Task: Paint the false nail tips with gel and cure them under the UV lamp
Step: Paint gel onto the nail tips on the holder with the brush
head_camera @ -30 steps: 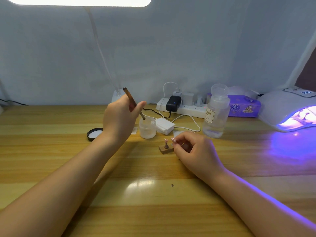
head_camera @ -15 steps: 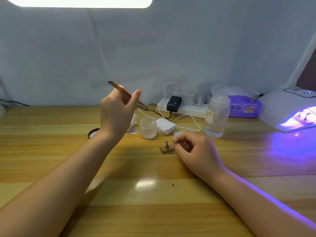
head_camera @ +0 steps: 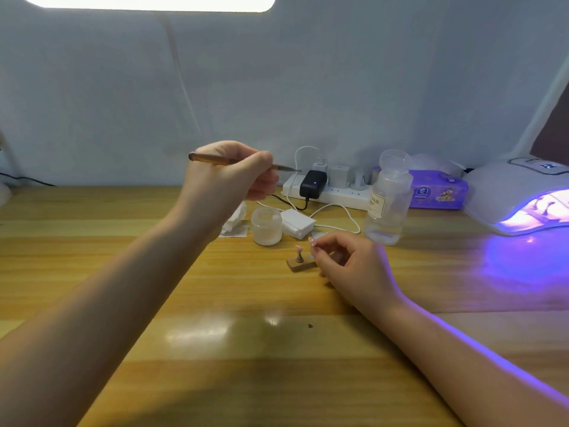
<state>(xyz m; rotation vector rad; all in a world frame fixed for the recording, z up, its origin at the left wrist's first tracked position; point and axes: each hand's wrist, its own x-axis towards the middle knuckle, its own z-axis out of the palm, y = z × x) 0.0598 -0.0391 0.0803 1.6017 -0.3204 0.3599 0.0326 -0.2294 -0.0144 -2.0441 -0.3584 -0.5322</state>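
Observation:
My left hand (head_camera: 228, 177) is raised above the table and grips a brown gel brush (head_camera: 212, 159), held almost level with its tip pointing right. Below it stands an open frosted gel jar (head_camera: 266, 226). A pink false nail tip (head_camera: 298, 249) sits on a stand on a small wooden block (head_camera: 300, 264). My right hand (head_camera: 351, 266) rests on the table beside that block, with its curled fingers holding the block's right end. At the far right the white UV lamp (head_camera: 505, 195) glows purple.
A clear liquid bottle (head_camera: 388, 198) stands right of the jar. Behind are a white power strip (head_camera: 335, 192) with a black adapter, a white cable, a purple wipes pack (head_camera: 437, 189), white pads (head_camera: 297, 224) and a crumpled wipe (head_camera: 235, 221).
My left hand lifted the brush out of the jar, rose and swung it from steep to almost level. My right hand stayed at the block.

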